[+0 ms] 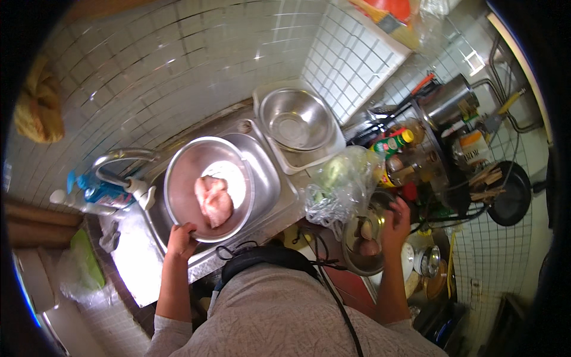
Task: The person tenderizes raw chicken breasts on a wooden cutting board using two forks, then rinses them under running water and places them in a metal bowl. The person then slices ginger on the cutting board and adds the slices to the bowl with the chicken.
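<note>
My left hand grips the near-left rim of a large stainless steel bowl, thumb over the edge. The bowl is tilted over the sink; inside it lies a folded piece of pale pink raw meat. On the right, my right hand is at the right side of a smaller metal bowl, fingers slightly apart. Whether it grips that rim is not clear. A few roundish pieces of food rest in the smaller bowl. Beside it sits a clear plastic bag with something green inside.
Another steel bowl stands in a white plastic basin behind the sink. The faucet rises at the left, near a blue bottle. A green-labelled bottle with a yellow cap and a black pan crowd the right.
</note>
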`<state>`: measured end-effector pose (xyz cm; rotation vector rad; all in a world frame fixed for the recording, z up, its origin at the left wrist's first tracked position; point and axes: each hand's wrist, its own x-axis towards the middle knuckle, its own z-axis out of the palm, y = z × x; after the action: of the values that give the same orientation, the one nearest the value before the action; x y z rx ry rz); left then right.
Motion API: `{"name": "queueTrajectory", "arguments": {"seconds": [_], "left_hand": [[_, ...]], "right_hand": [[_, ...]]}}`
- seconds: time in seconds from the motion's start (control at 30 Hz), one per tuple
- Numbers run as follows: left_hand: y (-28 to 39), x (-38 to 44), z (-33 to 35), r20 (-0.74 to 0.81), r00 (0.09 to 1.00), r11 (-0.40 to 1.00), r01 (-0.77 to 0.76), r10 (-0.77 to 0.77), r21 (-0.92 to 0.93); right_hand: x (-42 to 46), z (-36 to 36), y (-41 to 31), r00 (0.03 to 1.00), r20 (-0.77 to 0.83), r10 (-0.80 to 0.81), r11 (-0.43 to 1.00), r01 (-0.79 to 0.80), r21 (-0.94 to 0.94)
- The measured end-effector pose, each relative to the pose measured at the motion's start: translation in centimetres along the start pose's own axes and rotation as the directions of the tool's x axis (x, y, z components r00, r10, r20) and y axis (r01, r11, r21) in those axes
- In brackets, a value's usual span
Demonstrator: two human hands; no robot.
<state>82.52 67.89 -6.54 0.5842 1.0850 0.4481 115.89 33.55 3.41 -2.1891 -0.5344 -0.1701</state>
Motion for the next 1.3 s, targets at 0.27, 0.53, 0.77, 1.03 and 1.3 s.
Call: {"name": "queueTrajectory", "arguments": {"seconds": [0.27, 0.53, 0.77, 1.03, 1.3], "left_hand": [[-0.4, 0.6, -2.6, -0.05, 0.999, 1.0, -0.008, 0.009, 0.015], [0.4, 0.9, -1.5, 0.001, 1.0, 0.997, 0.003, -0.003, 0.076], [0.2, 1.3, -3.4, -0.032, 0.999, 0.997, 0.008, -0.006, 0.072], [0.6, -0.2, -4.4, -0.042, 0.999, 0.999, -0.035, 0.035, 0.009], [0.4, -4.0, -3.3, -0.113, 0.985, 0.991, -0.134, 0.13, -0.024]], "right_hand": [[-8.9, -7.8, 13.8, 0.8, -0.017, 0.6, 0.694, -0.531, -0.487], [-12.3, -7.4, 24.0, 0.741, -0.16, 0.652, 0.682, -0.665, -0.303], [-9.7, -11.8, 13.6, 0.596, 0.169, 0.785, 0.533, -0.789, 0.304], [-6.6, -20.9, 4.6, 0.792, 0.03, 0.609, 0.701, -0.556, 0.447], [8.0, 2.0, -0.9, 0.783, 0.511, 0.354, 0.381, -0.62, 0.686]]}}
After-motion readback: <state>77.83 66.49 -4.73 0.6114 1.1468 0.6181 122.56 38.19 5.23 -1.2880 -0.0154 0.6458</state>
